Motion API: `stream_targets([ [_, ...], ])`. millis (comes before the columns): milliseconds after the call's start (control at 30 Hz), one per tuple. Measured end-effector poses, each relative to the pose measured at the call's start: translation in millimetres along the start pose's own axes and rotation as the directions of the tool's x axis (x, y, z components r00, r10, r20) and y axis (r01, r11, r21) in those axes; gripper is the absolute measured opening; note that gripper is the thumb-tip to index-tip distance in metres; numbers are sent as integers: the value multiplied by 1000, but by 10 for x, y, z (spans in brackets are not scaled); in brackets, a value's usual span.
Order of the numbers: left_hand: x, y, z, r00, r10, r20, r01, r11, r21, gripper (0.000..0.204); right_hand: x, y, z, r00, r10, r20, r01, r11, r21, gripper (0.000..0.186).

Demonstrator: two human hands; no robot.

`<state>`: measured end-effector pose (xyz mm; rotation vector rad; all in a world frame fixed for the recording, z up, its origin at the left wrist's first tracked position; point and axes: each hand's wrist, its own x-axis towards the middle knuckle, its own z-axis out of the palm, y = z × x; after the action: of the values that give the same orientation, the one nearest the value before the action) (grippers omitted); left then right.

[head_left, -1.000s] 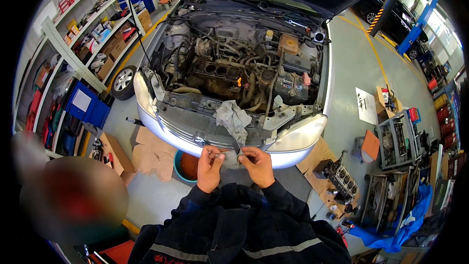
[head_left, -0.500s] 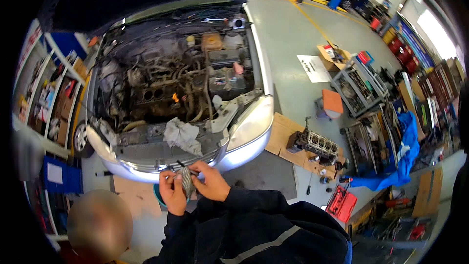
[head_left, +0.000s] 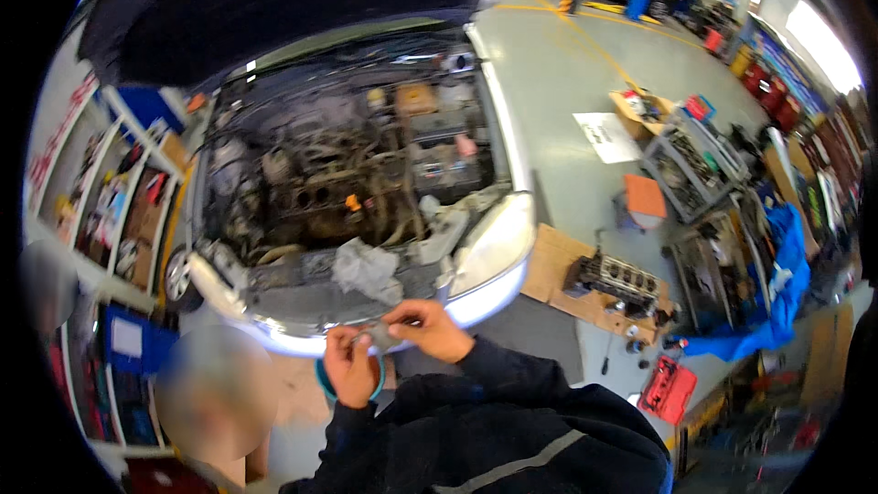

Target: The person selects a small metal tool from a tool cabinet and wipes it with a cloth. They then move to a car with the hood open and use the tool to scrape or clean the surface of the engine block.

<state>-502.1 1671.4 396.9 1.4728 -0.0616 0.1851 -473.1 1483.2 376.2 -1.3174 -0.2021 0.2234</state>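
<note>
My left hand (head_left: 349, 357) and my right hand (head_left: 424, 331) are close together in front of the car's bumper (head_left: 472, 306), fingers pinched on a small grey piece (head_left: 379, 338); motion blur hides what exactly it is. A crumpled grey rag (head_left: 364, 270) lies on the front crossmember just beyond them. The open engine bay (head_left: 311, 174) shows cylinder bores, hoses, an orange-yellow part (head_left: 353, 203) and a battery (head_left: 437, 165). Below my hands is a teal tub (head_left: 326, 375), partly hidden by them.
An engine part with bores (head_left: 617, 282) lies on cardboard (head_left: 553, 265) at right, near an orange-topped stool (head_left: 645, 197), metal cart (head_left: 686, 174), blue tarp (head_left: 788, 265) and open red case (head_left: 666, 389). At left are shelves (head_left: 137, 210) and blurred patches. The raised hood (head_left: 283, 0) overhangs the bay.
The view has swung toward the right of the car. My hands remain together on the grey piece; a dark slim object seen between them earlier is no longer distinguishable.
</note>
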Motion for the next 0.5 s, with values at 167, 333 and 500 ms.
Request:
stream_targets([
  [167, -6, 67, -22, 995, -94, 18, 94, 995, -29, 17, 132, -65, 153, 984, -16, -176, 18, 1000, 10, 29],
  [333, -57, -40, -80, 999, 8, 49, -6, 999, -33, 17, 140, 14, 411, 978, -76, -196, 29, 971, -236, 22],
  [500, -79, 12, -178, 999, 7, 32, -6, 999, -36, 16, 33, 7, 625, 981, -134, -139, 127, 990, -58, 21],
])
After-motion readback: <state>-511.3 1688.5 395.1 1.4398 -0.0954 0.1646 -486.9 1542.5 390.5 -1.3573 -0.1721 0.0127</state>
